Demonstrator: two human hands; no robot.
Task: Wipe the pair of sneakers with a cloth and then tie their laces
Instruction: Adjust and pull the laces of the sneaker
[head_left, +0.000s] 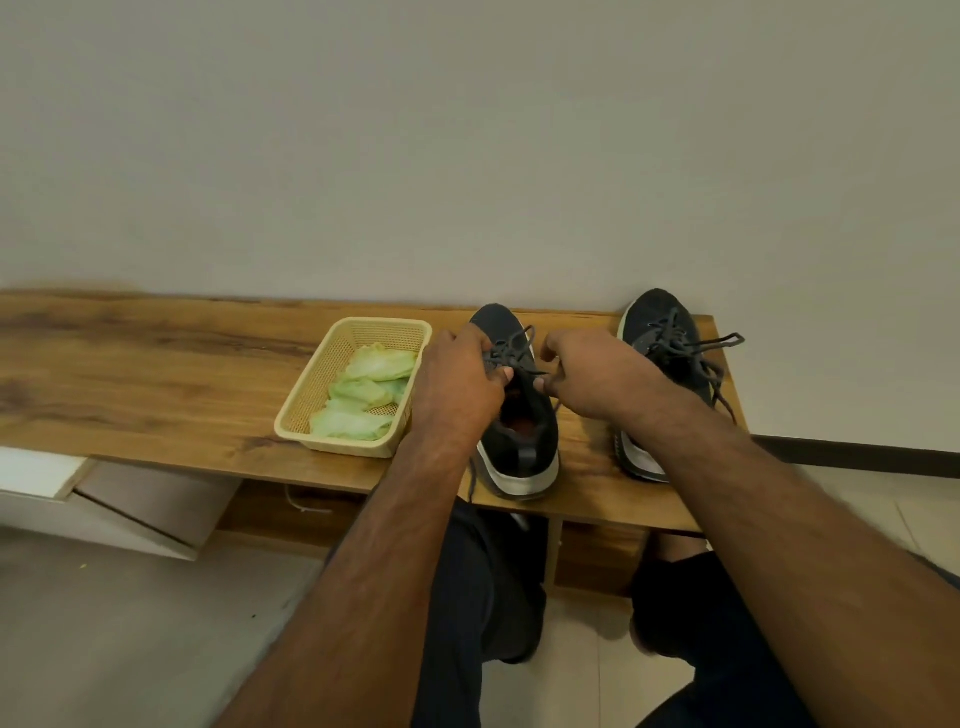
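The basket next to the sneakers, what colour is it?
Pale yellow, a perforated plastic basket holding light green cloths; it shows best in the head view.

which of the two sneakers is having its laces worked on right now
The dark sneaker with a white sole beside the cream plastic basket: both hands pinch its laces. The other dark sneaker, to the right, lies untouched, its laces loose.

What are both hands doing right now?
Left hand: pinches the dark grey lace of the black sneaker.
Right hand: pinches the same lace.
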